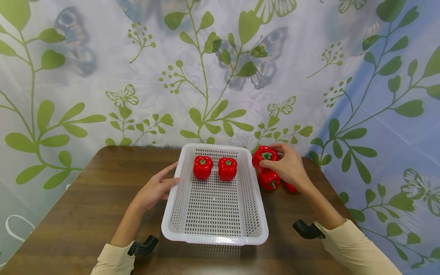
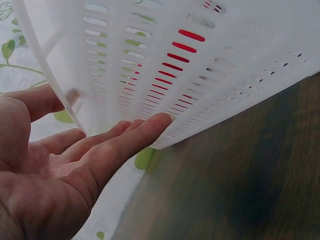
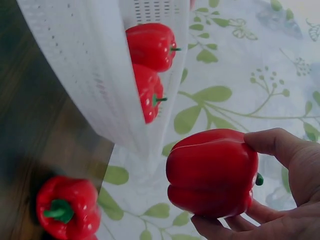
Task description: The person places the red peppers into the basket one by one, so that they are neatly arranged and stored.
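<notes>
Flanking basket point(image 1: 254, 214) (two peppers point(image 1: 203, 167) inside)

Dark wooden table point(image 1: 86, 214), white perforated basket point(image 1: 215, 233), red peppers point(image 1: 269, 180) beside it

The right hand point(image 1: 290, 168) is covering most of a third red pepper point(image 1: 290, 187) on the table. In the left wrist view, the peppers in the white basket point(image 2: 210, 65) are showing only as red streaks through its slots.
</notes>
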### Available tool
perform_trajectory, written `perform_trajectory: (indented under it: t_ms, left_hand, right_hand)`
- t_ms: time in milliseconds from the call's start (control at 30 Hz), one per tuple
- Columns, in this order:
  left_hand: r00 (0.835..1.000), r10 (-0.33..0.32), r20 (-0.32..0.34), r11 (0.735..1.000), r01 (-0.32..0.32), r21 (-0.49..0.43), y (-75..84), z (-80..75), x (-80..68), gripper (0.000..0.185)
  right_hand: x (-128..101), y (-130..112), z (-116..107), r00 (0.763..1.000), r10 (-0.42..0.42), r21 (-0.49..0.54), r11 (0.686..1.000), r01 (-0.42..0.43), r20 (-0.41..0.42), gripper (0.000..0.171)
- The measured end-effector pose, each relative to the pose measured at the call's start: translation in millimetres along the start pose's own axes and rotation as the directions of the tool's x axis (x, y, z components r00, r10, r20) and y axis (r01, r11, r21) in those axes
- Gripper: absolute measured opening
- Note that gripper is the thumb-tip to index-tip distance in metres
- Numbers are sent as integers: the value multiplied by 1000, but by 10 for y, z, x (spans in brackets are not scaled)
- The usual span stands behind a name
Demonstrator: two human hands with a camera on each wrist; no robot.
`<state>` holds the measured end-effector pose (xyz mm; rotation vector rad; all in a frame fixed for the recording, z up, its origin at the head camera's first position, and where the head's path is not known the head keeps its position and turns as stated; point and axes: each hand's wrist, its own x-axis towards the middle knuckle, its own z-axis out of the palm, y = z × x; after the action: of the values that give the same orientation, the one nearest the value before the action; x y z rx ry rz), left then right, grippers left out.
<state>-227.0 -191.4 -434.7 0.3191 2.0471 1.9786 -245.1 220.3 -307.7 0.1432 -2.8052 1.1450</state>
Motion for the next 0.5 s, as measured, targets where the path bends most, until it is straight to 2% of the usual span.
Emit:
perform_trajectory:
  t_ms: [500]
  left_hand:
    - [1000, 7, 3, 1000, -7, 1, -1, -14, 9, 68]
  right_hand:
    - [90, -367, 295, 991, -86, 49, 995, 81, 99, 65]
